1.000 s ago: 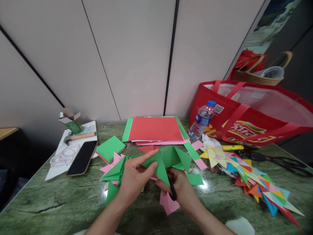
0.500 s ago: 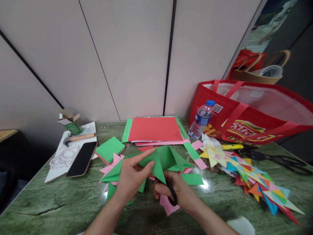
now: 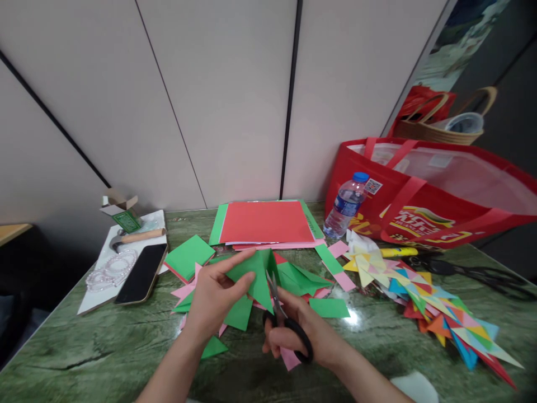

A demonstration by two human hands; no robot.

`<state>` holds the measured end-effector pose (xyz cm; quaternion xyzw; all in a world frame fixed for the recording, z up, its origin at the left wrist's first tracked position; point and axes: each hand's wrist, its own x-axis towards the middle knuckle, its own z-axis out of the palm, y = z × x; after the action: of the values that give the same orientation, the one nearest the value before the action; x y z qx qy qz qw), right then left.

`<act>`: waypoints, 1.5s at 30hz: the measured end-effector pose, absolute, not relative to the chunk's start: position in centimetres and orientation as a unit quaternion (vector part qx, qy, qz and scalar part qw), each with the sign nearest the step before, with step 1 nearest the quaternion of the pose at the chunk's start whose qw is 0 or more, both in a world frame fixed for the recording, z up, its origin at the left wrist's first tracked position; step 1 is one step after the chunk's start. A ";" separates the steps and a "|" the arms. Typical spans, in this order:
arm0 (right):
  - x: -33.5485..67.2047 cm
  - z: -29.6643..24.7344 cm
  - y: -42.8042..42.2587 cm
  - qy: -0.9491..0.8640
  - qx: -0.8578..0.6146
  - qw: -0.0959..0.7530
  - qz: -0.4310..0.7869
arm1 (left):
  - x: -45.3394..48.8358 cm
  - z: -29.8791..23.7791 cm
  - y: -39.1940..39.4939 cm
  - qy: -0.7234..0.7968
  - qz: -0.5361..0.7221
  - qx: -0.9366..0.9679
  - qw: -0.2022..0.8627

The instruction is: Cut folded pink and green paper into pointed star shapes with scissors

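My left hand (image 3: 216, 296) pinches a folded piece of green paper (image 3: 259, 282) between thumb and fingers, just above the table. In my right hand (image 3: 304, 330) is a pair of black-handled scissors (image 3: 277, 305), gripped by its loops, the blades pointing up along the paper's right edge. Whether the blades touch the paper is hard to make out. Under and around both hands lie cut green and pink paper pieces, among them a green triangle (image 3: 215, 348) and a green strip (image 3: 329, 308).
Behind the hands lies a stack of red sheets (image 3: 264, 221). To the left are a phone (image 3: 141, 274), a hammer (image 3: 140, 235) and a small box (image 3: 126, 218). On the right stand a water bottle (image 3: 346, 206), a red bag (image 3: 419, 196) and colourful folded paper (image 3: 444, 305).
The scissors' blades, earlier hidden behind the green paper, now show in front at its right edge. The left hand has shifted slightly left and down with the paper.
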<state>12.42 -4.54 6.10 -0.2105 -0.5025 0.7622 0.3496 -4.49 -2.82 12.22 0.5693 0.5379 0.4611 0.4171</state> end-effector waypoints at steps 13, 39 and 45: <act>12.1 5.7 -4.9 -0.545 -0.229 0.418 0.689 | -4.4 12.8 -3.0 0.476 0.463 0.547 0.510; 11.3 6.3 -3.9 -0.518 -0.330 0.509 0.602 | -2.0 12.4 -3.7 0.514 0.416 0.594 0.459; 11.1 6.3 -3.9 -0.510 -0.347 0.502 0.605 | -1.8 12.5 -3.8 0.517 0.420 0.591 0.455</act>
<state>11.14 -3.93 6.28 -0.3475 -0.5104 0.6052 0.5024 -1.77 -3.85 12.52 0.5906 0.5175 0.4202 0.4548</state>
